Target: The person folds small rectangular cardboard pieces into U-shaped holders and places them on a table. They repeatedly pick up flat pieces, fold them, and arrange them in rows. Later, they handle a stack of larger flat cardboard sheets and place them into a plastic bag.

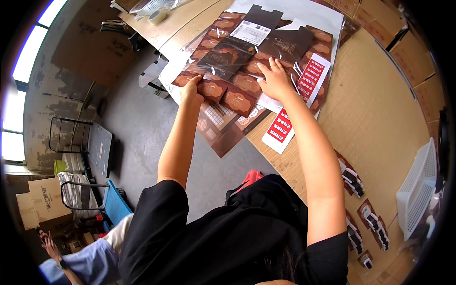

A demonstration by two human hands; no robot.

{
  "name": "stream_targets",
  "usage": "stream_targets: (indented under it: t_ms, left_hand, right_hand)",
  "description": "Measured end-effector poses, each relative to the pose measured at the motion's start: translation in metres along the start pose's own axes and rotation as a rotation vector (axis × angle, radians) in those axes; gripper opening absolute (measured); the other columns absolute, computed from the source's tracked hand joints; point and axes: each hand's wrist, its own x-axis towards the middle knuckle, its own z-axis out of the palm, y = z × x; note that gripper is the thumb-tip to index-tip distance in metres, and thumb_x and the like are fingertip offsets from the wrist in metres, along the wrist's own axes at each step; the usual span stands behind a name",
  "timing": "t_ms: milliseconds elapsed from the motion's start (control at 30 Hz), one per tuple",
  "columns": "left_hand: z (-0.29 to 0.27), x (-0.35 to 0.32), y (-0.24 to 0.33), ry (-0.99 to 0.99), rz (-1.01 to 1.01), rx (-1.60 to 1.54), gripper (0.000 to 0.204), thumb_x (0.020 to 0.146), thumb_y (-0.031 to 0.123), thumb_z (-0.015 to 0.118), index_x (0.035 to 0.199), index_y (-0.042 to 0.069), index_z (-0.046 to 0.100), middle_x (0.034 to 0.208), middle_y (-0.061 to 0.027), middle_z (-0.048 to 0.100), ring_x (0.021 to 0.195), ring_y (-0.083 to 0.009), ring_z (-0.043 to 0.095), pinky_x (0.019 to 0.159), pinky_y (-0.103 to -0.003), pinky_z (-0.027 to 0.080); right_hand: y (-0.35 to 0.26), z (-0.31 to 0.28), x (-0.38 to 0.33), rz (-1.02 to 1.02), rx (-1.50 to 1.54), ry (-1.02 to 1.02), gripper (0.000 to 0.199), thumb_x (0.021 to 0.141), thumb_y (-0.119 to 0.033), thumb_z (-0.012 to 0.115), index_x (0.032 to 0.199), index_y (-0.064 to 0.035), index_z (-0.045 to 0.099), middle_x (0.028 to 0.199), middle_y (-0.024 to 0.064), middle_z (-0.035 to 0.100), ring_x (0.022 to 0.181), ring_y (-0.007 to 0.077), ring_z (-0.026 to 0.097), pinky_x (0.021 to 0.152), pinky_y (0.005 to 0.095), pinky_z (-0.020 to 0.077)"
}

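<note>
Across the far part of the wooden table (375, 109), brown packets (239, 100) lie flat, their nearest row slanting from upper left to lower right, between and just ahead of the hands. The dark flat package (221, 61) on top has its long axis slanting away to the upper right, its notched end farthest off. The left hand (192, 90) is narrow at the packets' left side; whether it grips them, I cannot tell. The right hand (276, 80) rests with fingers spread, near the slanting red-and-white label strip (311, 76).
</note>
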Motion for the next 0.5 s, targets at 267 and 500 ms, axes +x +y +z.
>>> stream_targets:
  t_ms: [267, 500]
  left_hand:
    - [0.014, -0.049, 0.003, 0.112, 0.279, 0.086, 0.029, 0.064, -0.003, 0.068, 0.089, -0.008, 0.054, 0.085, -0.0132, 0.058, 0.067, -0.0217, 0.058, 0.058, -0.033, 0.051]
    - [0.006, -0.054, 0.002, -0.019, 0.548, 0.077, 0.024, 0.063, -0.002, 0.067, 0.085, -0.007, 0.057, 0.083, -0.0108, 0.059, 0.066, -0.0176, 0.057, 0.057, -0.028, 0.047]
  right_hand:
    - [-0.013, -0.003, 0.006, 0.116, -0.181, -0.086, 0.046, 0.085, -0.037, 0.042, 0.129, -0.0266, 0.032, 0.138, 0.0150, 0.017, 0.129, 0.0273, 0.016, 0.095, 0.0410, 0.0324]
    - [-0.022, -0.008, 0.016, 0.172, -0.190, -0.195, 0.044, 0.087, -0.033, 0.039, 0.130, -0.0283, 0.030, 0.139, 0.0153, 0.014, 0.129, 0.0283, 0.015, 0.092, 0.0430, 0.0361]
